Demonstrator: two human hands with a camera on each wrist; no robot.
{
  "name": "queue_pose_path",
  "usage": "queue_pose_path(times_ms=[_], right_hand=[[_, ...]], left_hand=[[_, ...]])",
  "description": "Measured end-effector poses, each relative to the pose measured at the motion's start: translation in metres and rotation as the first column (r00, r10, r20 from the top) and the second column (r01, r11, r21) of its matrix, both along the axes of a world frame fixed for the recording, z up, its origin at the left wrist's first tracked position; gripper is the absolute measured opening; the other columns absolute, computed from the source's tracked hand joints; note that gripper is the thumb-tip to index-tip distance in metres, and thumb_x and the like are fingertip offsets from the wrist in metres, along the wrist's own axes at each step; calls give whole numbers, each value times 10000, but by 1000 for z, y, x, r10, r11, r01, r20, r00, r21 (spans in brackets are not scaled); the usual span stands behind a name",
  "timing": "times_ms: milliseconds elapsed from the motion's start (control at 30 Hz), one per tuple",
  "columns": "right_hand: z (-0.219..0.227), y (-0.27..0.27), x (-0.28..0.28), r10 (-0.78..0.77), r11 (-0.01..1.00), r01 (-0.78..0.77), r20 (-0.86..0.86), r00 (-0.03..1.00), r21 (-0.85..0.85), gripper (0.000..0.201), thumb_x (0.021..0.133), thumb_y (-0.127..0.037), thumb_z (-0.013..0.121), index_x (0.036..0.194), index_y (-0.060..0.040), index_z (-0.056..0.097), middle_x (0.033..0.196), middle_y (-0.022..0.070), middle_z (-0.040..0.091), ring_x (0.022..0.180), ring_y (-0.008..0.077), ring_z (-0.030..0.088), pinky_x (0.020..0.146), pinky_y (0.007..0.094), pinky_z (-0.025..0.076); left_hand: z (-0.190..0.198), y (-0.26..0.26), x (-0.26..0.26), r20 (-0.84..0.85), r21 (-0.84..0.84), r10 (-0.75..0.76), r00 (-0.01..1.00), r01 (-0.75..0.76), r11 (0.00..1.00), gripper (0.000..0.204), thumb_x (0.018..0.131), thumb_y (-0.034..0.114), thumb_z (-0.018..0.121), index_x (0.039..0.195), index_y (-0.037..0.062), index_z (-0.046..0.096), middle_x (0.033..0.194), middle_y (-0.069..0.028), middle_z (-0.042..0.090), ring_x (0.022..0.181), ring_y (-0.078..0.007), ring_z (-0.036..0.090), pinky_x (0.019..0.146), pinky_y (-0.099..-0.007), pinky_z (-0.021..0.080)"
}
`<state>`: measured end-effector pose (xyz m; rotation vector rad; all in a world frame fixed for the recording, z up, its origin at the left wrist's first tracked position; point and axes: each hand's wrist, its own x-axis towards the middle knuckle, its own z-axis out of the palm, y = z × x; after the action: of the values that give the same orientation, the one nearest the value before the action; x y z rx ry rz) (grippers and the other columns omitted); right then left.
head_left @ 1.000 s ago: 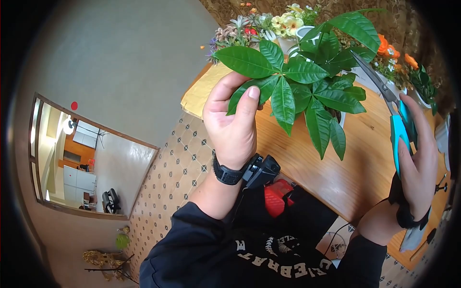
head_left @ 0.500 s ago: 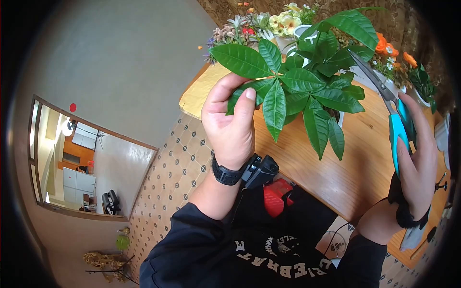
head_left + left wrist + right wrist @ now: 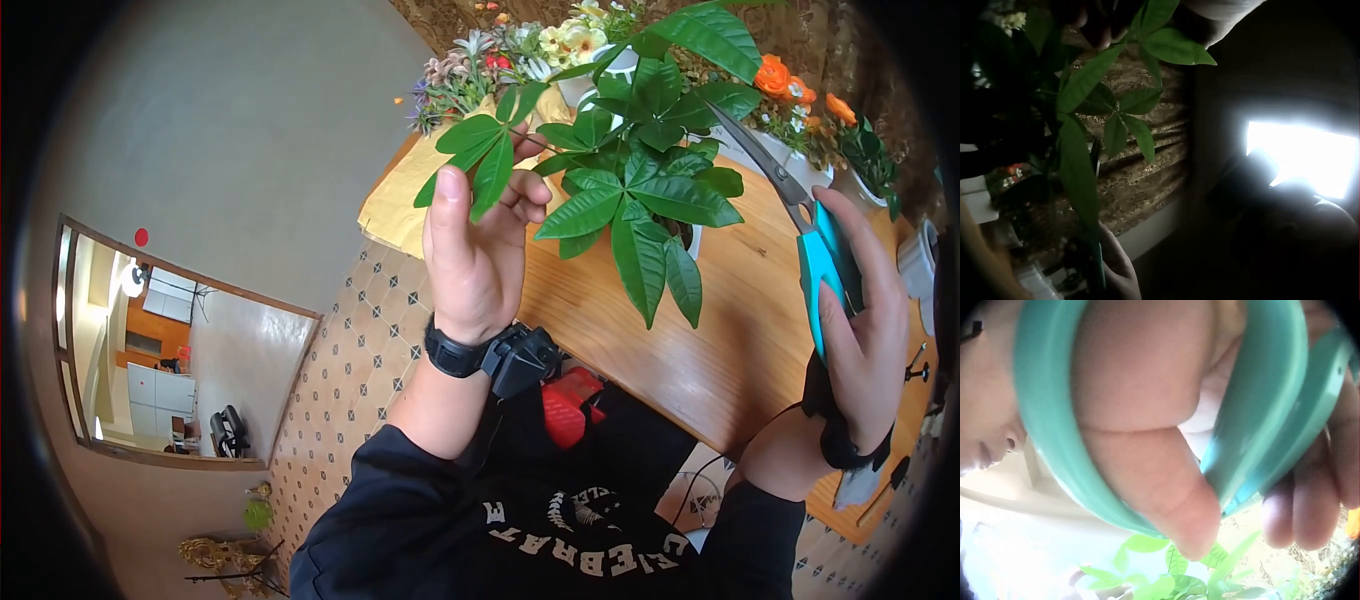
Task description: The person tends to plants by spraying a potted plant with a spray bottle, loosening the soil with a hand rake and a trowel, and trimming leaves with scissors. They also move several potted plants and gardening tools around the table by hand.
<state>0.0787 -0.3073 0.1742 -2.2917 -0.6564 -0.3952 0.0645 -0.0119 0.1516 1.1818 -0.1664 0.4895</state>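
Note:
My left hand (image 3: 475, 255) is raised at a spray of green leaves (image 3: 480, 145) of a potted plant (image 3: 640, 170). Its thumb stands apart from the loosely bent fingers, and the leaves and their thin stem cross in front of those fingers. In the left wrist view, leaves (image 3: 1079, 156) hang close by in dim light. To the right, my right hand (image 3: 865, 320) holds teal-handled scissors (image 3: 822, 265), blades pointing up toward the plant. The right wrist view shows the thumb through one handle loop (image 3: 1047, 419). Leaves partly cover the plant's white pot.
Artificial flowers (image 3: 575, 45) and orange blooms (image 3: 772, 75) stand along the back of the wooden table (image 3: 640, 350). A yellow cloth or paper (image 3: 405, 200) lies at its left corner. A white container (image 3: 918, 265) is at the right edge.
My left thumb has come away from the leaf it pinched, and the hand has turned. The leaf spray has tilted. My right hand keeps holding the scissors; the whole view has shifted slightly.

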Motion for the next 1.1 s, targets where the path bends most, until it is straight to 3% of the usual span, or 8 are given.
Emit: queue_pose_path(times_ms=[100, 200, 233, 367, 667, 800, 900, 1100], right_hand=[[0, -1, 2, 3, 1000, -3, -39, 999, 9, 501, 777, -50, 508, 1274, 5, 483, 1205, 146, 550, 1089, 200, 525, 921, 288, 399], [0, -4, 4, 7, 1000, -5, -87, 996, 23, 507, 774, -37, 503, 1278, 7, 479, 1219, 136, 544, 1082, 187, 524, 914, 282, 405], [-1, -6, 6, 15, 1000, -13, -75, 997, 26, 509, 775, -34, 500, 1281, 9, 475, 1225, 134, 540, 1080, 183, 525, 913, 279, 406], [-5, -11, 13, 41, 999, -38, -89, 995, 39, 520, 778, -23, 493, 1295, 23, 457, 1254, 128, 521, 1074, 173, 525, 907, 268, 409], [-6, -15, 21, 169, 982, -153, -147, 975, 112, 571, 714, -55, 500, 1270, 67, 457, 1240, 182, 515, 1105, 244, 532, 927, 311, 412], [-5, -10, 22, 165, 980, -153, -95, 982, 124, 598, 657, -108, 523, 1217, 99, 489, 1150, 223, 557, 1068, 304, 575, 917, 346, 431], [-5, -10, 23, 183, 979, -172, -98, 978, 106, 601, 655, -103, 520, 1218, 104, 485, 1159, 226, 549, 1080, 306, 568, 918, 350, 433], [-9, -8, 24, 183, 975, -167, -102, 978, 149, 611, 632, -53, 501, 1223, 103, 482, 1133, 220, 551, 1064, 306, 571, 931, 353, 426]], left_hand=[[9, -2, 4, -49, -84, -151, 987, 146, 986, 626, 914, 525, 420, 1164, -37, 537, 1098, -146, 579, 813, -179, 519, 739, -303, 431], [12, 1, 5, -78, 27, -67, 995, 69, 997, 493, 928, 401, 477, 1097, -52, 566, 1033, -147, 602, 806, -179, 545, 723, -298, 440], [16, -6, 4, -77, 26, 8, 997, -6, 1000, 325, 914, 246, 538, 1048, -46, 587, 944, -132, 626, 775, -178, 574, 697, -297, 454], [23, -22, 3, -94, 32, 104, 990, -102, 994, 217, 866, 127, 630, 1000, -43, 607, 763, -107, 644, 673, -150, 608, 640, -260, 503], [24, -35, 14, -12, 278, 189, 982, -178, 944, 267, 833, 197, 609, 974, -24, 560, 883, -188, 641, 720, -202, 612, 653, -307, 497], [27, -39, 17, -36, 216, 214, 976, -202, 955, 341, 792, 227, 598, 999, -42, 560, 903, -220, 637, 773, -229, 621, 713, -318, 502], [27, -34, 15, -6, 118, 79, 997, -77, 990, 216, 861, 33, 560, 1054, -61, 546, 963, -151, 639, 841, -194, 639, 711, -295, 521], [22, -31, 17, 39, 176, 80, 996, -86, 981, 237, 862, 20, 558, 1081, -67, 533, 968, -139, 635, 867, -218, 641, 753, -313, 524]])
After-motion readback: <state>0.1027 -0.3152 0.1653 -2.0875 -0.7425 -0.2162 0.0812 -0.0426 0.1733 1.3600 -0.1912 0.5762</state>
